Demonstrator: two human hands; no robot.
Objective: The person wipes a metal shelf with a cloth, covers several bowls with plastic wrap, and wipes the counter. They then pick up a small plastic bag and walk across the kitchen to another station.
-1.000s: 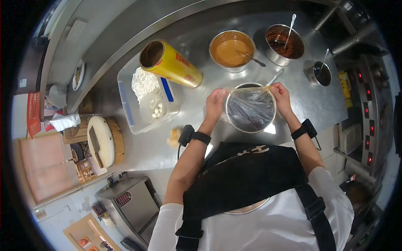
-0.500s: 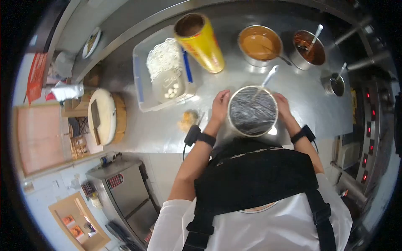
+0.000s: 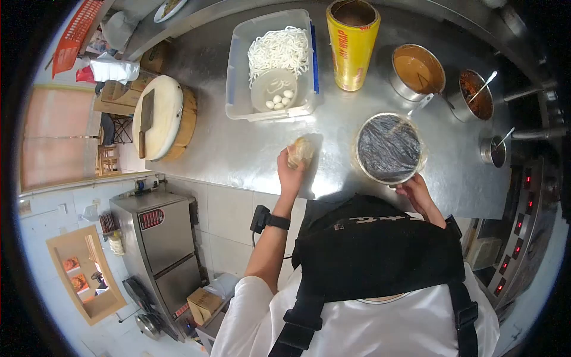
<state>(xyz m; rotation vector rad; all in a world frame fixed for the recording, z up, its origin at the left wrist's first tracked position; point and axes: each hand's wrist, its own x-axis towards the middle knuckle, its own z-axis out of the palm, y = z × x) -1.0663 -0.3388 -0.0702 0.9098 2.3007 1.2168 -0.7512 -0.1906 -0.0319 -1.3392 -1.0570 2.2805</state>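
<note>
Left hand (image 3: 290, 172): fingers clenched around a crumpled yellowish wad (image 3: 300, 150), which lies on the worktop (image 3: 238, 149). Right hand (image 3: 414, 190): fingers grasp the film-covered bowl (image 3: 388, 149) at its 6 o'clock rim. The bowl sits at the wad's 3 o'clock, and the cling-wrap roll (image 3: 352, 44) stands at the bowl's 11 o'clock.

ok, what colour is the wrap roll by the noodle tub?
The wrap roll is yellow with red lettering; head view.

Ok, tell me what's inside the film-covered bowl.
Something dark fills the bowl; the wrinkled cling film blurs what it is. A spoon handle sticks out at the far rim, its head covered.
</note>
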